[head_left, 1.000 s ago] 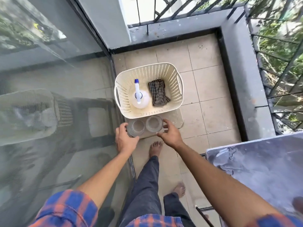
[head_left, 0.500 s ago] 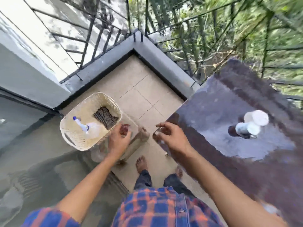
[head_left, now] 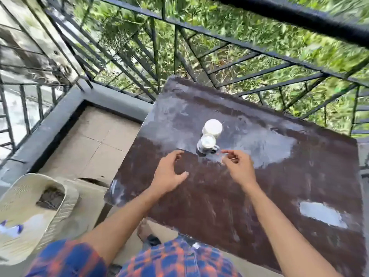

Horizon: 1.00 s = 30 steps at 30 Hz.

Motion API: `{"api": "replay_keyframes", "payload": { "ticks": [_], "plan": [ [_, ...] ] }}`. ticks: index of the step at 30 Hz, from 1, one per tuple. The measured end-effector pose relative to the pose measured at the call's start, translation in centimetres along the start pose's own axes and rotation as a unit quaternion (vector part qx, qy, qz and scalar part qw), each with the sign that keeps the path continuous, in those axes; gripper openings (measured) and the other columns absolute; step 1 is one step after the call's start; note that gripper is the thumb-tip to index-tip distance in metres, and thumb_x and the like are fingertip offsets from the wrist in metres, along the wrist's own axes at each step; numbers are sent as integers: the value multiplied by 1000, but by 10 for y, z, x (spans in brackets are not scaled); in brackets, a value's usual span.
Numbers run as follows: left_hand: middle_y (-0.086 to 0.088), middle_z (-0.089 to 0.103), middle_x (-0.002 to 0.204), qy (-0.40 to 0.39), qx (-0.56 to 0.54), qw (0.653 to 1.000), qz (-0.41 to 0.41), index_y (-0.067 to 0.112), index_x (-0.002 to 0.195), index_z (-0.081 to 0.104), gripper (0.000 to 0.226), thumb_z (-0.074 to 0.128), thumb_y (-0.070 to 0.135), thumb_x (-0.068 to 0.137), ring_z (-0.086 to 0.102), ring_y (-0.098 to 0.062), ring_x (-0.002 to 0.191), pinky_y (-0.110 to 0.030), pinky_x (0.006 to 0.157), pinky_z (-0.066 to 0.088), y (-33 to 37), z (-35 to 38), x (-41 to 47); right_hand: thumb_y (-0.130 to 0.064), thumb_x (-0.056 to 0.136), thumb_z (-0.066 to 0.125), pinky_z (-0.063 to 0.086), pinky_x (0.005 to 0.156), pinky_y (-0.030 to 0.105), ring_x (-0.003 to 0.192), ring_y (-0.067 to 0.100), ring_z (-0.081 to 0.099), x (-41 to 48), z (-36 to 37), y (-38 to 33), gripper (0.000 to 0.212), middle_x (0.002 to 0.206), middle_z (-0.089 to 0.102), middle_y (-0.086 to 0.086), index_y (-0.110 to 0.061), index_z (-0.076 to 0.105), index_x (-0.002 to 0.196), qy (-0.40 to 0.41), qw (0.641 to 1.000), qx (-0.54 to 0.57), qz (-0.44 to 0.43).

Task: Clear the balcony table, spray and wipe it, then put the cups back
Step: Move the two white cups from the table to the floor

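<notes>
Table [head_left: 259, 196], dark brown and streaky with pale wet-looking patches, filling most of the right side, pushed up against the black railing [head_left: 199, 56] with green leaves behind. Beige floor tiles [head_left: 95, 140] down to the left. Cream basket [head_left: 65, 198] on the floor at lower left, just beside the table's near corner, dark checked cloth [head_left: 51, 197] inside, plus something white and blue at the edge, too blurry to call. Two arms reaching out over the table, plaid sleeve at the bottom. Left hand [head_left: 169, 172] open, fingers curled, hovering over the tabletop, holding nothing. Right hand [head_left: 237, 166] also open and empty, fingers loosely bent. Two white cups [head_left: 210, 134] upright mid-table, touching one another, just beyond both hands, not touched by either.
</notes>
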<state>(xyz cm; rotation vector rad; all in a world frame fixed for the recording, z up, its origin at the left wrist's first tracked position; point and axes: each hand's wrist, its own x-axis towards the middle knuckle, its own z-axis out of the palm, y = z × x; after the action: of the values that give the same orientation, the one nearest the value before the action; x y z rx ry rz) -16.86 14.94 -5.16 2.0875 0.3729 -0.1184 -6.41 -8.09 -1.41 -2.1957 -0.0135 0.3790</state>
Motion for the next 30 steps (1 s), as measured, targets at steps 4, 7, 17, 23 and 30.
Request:
{"api": "replay_keyframes", "payload": {
  "ticks": [4,7,17,23,30],
  "plan": [
    [-9,56,145,-27,39,999,-22,10,148,47,89,86,29,70,51,-26,135,-19,103,29,33,36,35,-1,81,71,53,83,32,78,6,61,63,-27,4,50,99,67,-9,-45,63,105,-44,999,-27,-6],
    [-13,60,139,-4,30,999,-35,9,145,50,87,87,20,68,55,-28,129,-19,95,33,51,55,56,-1,80,68,47,102,37,114,21,59,100,-35,-9,65,133,58,4,-29,56,138,-118,983,-125,-59],
    [7,70,105,67,17,996,-50,32,113,59,51,79,40,66,67,-25,102,-47,84,53,54,87,103,-11,84,71,25,118,36,150,27,24,164,-2,-28,87,165,21,7,-34,29,156,-289,890,-316,-155],
    [15,69,98,102,7,994,-41,46,100,56,45,86,39,68,65,-12,95,-37,83,52,45,64,94,-34,77,77,48,98,44,122,30,50,163,20,-18,68,129,48,2,-39,50,139,-212,915,-304,-161],
    [16,71,95,195,-76,973,-97,29,103,65,50,97,28,64,63,2,83,-24,80,54,9,-15,35,-42,68,84,41,95,33,122,23,52,136,44,-36,76,125,54,0,-38,52,137,-180,948,-219,-145]
  ]
}}
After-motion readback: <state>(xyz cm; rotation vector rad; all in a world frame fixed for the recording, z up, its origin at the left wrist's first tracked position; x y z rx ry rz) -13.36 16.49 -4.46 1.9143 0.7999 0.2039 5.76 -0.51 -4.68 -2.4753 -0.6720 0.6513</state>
